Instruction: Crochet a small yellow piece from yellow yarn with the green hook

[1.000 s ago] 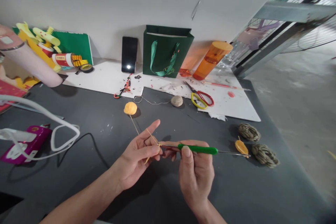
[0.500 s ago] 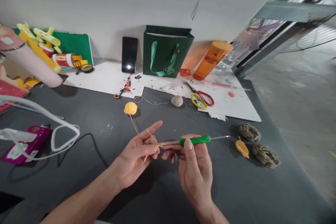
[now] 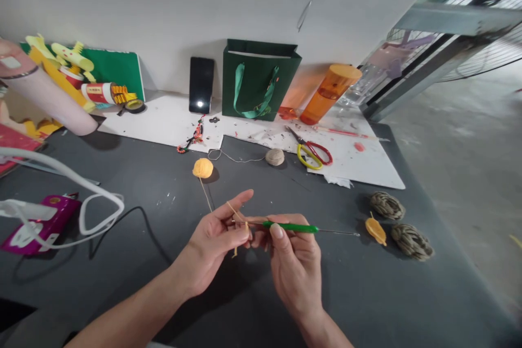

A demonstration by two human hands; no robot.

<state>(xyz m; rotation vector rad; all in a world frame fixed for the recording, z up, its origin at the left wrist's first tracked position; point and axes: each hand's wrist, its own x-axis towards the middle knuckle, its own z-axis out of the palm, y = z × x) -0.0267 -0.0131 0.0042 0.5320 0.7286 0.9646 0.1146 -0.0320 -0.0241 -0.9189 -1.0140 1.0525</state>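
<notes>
My right hand is closed around the green handle of a double-ended crochet hook, one thin metal end pointing right. Its other end reaches to my left hand, where thumb and fingers pinch a small piece of yellow yarn. The index finger of that hand is stretched out with the yarn running over it. From there the strand leads back to a yellow yarn ball on the dark table. The hook's tip is too small to make out among the fingers.
A beige yarn ball and scissors lie behind my hands. To the right are a yellow leaf-shaped piece and grey yarn bundles. A phone, green bag and orange bottle stand along the wall; a white cable loops left.
My right hand has shifted a little left and down, bringing the hook closer into the left fingers. The hook's right end now dips lower. My left hand has turned slightly.
</notes>
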